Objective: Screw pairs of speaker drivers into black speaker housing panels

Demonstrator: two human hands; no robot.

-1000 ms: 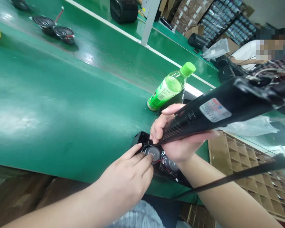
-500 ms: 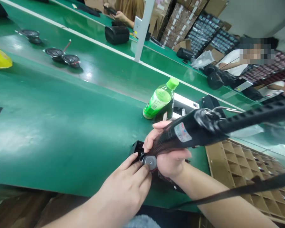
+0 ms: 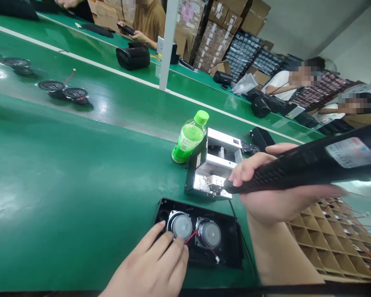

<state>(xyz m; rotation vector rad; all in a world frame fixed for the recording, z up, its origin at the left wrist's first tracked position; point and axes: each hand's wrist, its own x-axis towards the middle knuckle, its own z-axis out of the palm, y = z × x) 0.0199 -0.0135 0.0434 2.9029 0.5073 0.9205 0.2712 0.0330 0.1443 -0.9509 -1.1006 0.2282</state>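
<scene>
In my right hand [image 3: 272, 202] is a black electric screwdriver [image 3: 309, 163], its lower end at the front of a white-and-black screw feeder [image 3: 221, 134]. The bit tip is hard to make out. A black speaker housing [image 3: 228, 247] lies on the bench, holding two round speakers with grey magnets, a left speaker [image 3: 181, 226] and a right speaker [image 3: 209, 234]. Red wires with a white plug cross between them. My left hand [image 3: 154, 264] rests its outstretched fingers on the left speaker's edge and the housing, not gripping.
A green-capped bottle [image 3: 190, 136] stands beside the feeder. Loose speakers [image 3: 76, 95] lie at the far left of the green bench [image 3: 80, 185]. A divided cardboard tray [image 3: 315, 239] is at the right. Behind a white post [image 3: 168, 45], other people work across the bench.
My right hand has lifted the screwdriver away from the housing and moved it right, to the feeder. Both speakers now show. My left hand stays at the left speaker.
</scene>
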